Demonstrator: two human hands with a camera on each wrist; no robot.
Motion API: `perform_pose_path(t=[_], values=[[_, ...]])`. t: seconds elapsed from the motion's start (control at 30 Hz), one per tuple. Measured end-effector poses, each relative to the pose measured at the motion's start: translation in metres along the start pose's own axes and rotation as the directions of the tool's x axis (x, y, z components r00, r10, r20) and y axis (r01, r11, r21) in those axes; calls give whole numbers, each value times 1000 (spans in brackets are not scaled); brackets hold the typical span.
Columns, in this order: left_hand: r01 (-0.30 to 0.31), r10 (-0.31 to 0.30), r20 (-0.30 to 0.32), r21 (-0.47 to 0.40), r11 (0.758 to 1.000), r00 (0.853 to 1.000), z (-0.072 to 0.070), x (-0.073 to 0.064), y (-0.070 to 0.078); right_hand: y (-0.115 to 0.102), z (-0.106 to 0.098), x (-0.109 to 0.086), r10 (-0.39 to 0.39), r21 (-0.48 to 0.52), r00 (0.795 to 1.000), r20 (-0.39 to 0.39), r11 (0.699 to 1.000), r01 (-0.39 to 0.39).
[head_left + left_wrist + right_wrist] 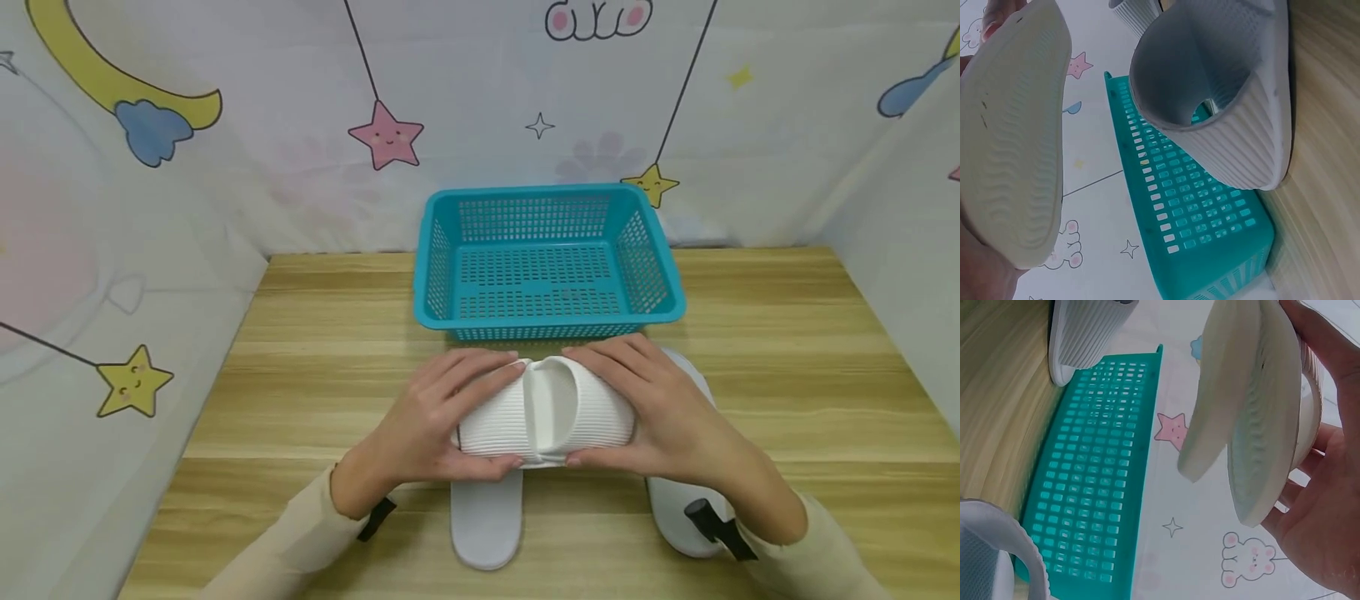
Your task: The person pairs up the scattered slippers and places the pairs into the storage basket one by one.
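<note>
White slippers (495, 421), a pair held side by side, are up off the wooden table (337, 333), around the middle of it and on the near side of the basket. I grasp them with both hands: my left hand (442, 412) is curled round the left slipper, fingers over its far side and thumb along its near edge, and my right hand (667, 408) grips the right one in the same way. Their ribbed straps face up toward me, with a rounded gap between them. From my right wrist I see two pale soles close together, spreading apart at the lower ends; from my left wrist, one wavy-patterned sole.

Below my hands, a left grey slipper (486, 525) rests on the table, its near end sticking out beneath the white pair. A right grey slipper (678, 517) lies to the right, partly hidden by my right hand and the black strap (723, 533) at that wrist. Both grey ones have ribbed straps too.

At the far side sits a teal basket (547, 323) with a grid of holes, just in front of a white cloth (465, 50) printed with stars. I wear pale sleeves (292, 533).
</note>
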State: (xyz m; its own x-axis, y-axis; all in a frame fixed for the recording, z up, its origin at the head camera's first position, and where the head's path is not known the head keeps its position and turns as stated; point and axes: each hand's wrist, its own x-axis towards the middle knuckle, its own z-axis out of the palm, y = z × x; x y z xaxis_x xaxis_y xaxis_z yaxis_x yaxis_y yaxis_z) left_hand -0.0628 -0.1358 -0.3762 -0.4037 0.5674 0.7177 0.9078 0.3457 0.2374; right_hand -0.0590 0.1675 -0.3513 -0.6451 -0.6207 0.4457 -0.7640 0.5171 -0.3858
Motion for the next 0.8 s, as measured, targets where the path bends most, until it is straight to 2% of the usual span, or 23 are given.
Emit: perform_pose_path(t=[0.43,0.63,0.8], values=[[24,-24,8,-34,999,1000,-4,-2,1,1,-1,-2,-17,29,1000,-13,999,17],[-4,3,-28,-15,1000,1000,-4,0,2,-1,2,-1,-43,48,998,-41,998,45],[-7,8,-29,2,1000,1000,-5,4,2,-1,3,-1,-28,41,999,-38,999,29]])
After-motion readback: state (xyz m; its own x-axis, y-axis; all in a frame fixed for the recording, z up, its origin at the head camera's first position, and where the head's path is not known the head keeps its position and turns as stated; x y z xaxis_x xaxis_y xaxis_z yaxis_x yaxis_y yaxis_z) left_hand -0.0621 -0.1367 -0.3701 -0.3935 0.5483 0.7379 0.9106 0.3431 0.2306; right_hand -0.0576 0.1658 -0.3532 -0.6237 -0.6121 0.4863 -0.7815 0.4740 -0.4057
